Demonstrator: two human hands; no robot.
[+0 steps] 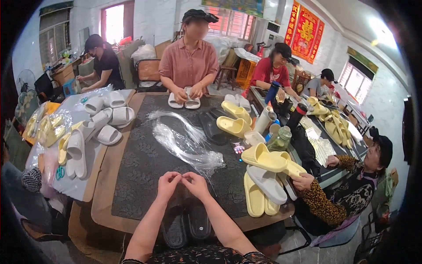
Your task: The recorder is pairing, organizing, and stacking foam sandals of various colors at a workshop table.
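Observation:
My left hand [168,185] and my right hand [194,185] meet over the near part of the dark table mat [138,176], fingertips pinched almost together. Whatever they hold, if anything, is too fine to make out. Below my wrists, at the table's near edge, lies a pair of black slippers, the left slipper [174,229] and the right slipper [198,223] side by side, toes pointing away or toward me, which I cannot tell. Just beyond my fingers a bundle of clear, shiny plastic strands [176,143] spreads across the mat, with loose ends trailing toward my right hand.
Yellow slippers [263,158] and a grey slipper [267,182] are piled at right, touched by a co-worker's hand [303,181]. Grey slippers [75,149] heap at left. Opposite, a person [189,66] handles light slippers [192,102]. A glass jar [279,140] and bottles [264,119] stand at right.

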